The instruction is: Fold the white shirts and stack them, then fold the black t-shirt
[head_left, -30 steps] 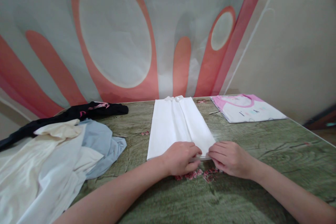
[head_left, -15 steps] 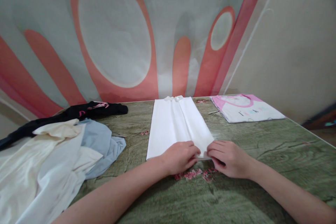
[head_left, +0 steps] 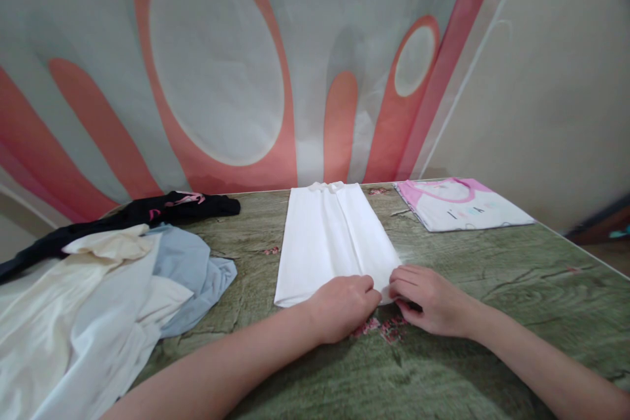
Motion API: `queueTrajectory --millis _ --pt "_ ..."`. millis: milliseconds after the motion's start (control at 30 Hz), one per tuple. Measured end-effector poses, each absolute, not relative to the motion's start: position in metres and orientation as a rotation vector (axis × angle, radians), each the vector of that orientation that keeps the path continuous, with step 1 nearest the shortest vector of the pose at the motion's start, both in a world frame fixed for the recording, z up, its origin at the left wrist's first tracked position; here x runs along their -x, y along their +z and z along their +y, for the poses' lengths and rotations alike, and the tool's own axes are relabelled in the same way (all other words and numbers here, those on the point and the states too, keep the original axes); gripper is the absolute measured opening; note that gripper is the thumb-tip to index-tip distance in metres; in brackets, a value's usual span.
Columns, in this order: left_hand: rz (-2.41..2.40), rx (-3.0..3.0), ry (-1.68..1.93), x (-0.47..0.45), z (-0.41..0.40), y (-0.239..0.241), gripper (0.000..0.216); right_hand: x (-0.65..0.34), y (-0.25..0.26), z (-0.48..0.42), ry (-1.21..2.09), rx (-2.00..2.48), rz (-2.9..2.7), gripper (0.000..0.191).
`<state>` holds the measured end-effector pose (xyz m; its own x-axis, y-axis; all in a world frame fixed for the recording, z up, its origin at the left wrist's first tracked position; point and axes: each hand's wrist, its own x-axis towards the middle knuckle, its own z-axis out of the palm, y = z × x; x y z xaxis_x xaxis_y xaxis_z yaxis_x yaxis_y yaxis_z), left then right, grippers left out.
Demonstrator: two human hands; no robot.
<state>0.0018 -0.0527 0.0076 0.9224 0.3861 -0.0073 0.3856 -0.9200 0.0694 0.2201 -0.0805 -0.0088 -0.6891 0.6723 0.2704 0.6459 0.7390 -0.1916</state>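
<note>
1. The white garment (head_left: pixel 319 246) lies folded in a long panel on the middle of the wood-patterned table (head_left: pixel 497 262), right in front of the person; its ruffled neck end is at the table's far edge, its hem end near the hands; a lengthwise crease and a folded edge run down it.

2. The left hand (head_left: pixel 344 308) rests at the near hem, knuckles up and fingers curled in narrowly; from where I stand I cannot tell whether cloth is pinched under them.

3. The right hand (head_left: pixel 433 300) is just beside it, fingers bent and close together; the fingertips and thumb hold the garment's near right corner.

4. Off to the person's left, a loose heap spreads out: cream cloth (head_left: pixel 44 321) nearest, blue-grey cloth (head_left: pixel 182 266) beside it, a black garment (head_left: pixel 142 213) with pink marks behind.

5. To the right, well apart from the hands, a pink-and-white shirt (head_left: pixel 472 213) lies folded flat, neckline showing; a printed backdrop (head_left: pixel 216 59) rises behind the table.
</note>
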Motion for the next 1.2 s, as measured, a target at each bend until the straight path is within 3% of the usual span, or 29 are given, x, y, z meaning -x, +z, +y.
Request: queueTrajectory --millis 200,700,1200 --pt "0.62 -2.899 0.061 -0.002 -0.054 0.012 0.017 -0.219 -0.005 -0.082 0.092 0.989 -2.633 0.011" --pt "0.859 -2.684 0.18 -0.002 -0.049 0.001 0.015 -0.229 0.004 -0.078 0.61 1.111 -2.469 0.018" --pt "0.854 -2.824 0.09 -0.001 -0.05 0.013 0.018 -0.226 -0.001 -0.079 0.442 1.119 -2.535 0.018"
